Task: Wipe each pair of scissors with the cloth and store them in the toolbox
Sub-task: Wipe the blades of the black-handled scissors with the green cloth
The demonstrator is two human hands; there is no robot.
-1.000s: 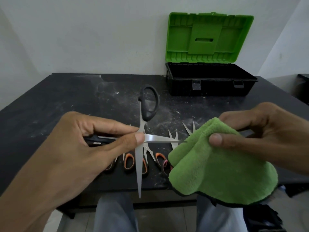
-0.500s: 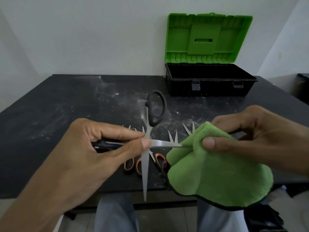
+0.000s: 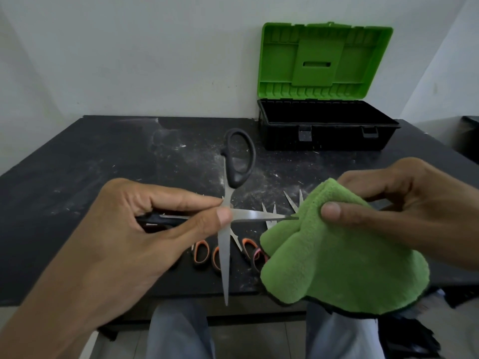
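Toolbox (image 3: 324, 139): stands open on the far right part of the black table (image 3: 103, 156), against the wall. Its base is black, with two latches hanging on the front wall.
Toolbox lid (image 3: 324, 60): green, tipped up and back above the base, showing its ribbed inner side.
Toolbox contents: only dark inner walls show. The floor is hidden behind the front wall, so what lies inside cannot be told.
Black-handled scissors (image 3: 224, 255): held in the air in front of the toolbox and to its left, on the person's side. They are spread wide into a cross. One handle loop points toward the toolbox, one blade points away from it, and the other blade points across into the cloth.
Left hand (image 3: 145, 229): thumb and forefinger pinch the scissors at the pivot. The second handle lies under the curled fingers.
Cloth (image 3: 337, 260): green and folded, in front of the toolbox, wrapped over the tip of the sideways blade.
Right hand (image 3: 404, 203): thumb and fingers pinch the cloth round that tip.
Small scissors (image 3: 201, 255): several pairs with orange or pink handles lie on the table well in front of the toolbox, their tips toward it. The hands and cloth partly hide them, so the count is unclear.
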